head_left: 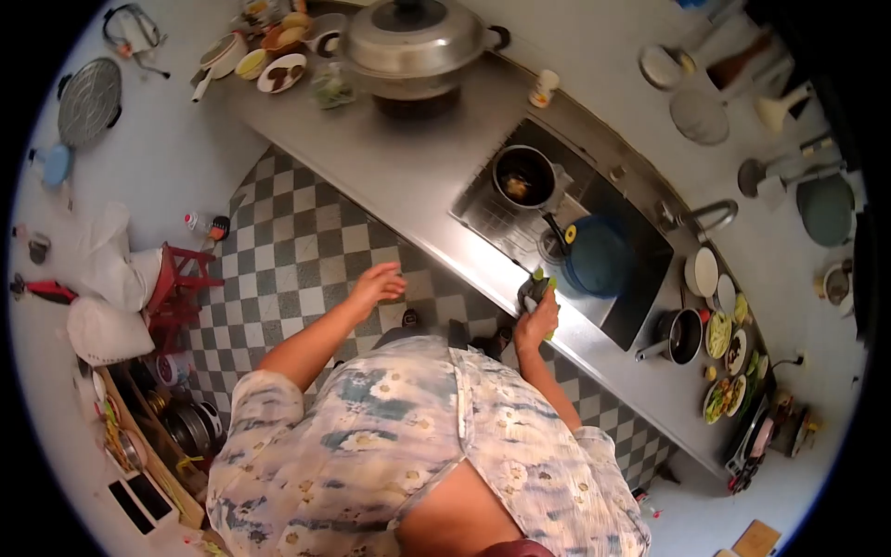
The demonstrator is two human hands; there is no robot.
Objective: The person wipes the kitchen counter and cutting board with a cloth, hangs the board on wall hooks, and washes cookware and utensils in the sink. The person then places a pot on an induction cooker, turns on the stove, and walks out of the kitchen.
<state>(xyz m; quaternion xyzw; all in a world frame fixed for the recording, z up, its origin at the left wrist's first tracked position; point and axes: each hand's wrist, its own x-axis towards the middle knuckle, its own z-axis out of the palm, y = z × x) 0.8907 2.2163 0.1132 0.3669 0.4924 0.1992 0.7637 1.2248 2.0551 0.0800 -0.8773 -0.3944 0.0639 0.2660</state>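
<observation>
My right hand (535, 325) is closed on a crumpled dark grey cloth with green edges (534, 291). It presses the cloth onto the front strip of the steel counter (492, 251), just before the sink. My left hand (376, 286) hangs in the air over the checkered floor, fingers stretched out and holding nothing. In the sink stand a dark pot (522, 176) with some brownish stuff inside and a blue basin (599, 255). A black handle and a yellow round piece show at the basin's left rim.
A large lidded steel pot (413, 46) stands at the back of the counter, near a white cup (545, 88). To the right are a small saucepan (680, 336) and several plates of cut vegetables (719, 399). A red stool (176, 288) stands at the left.
</observation>
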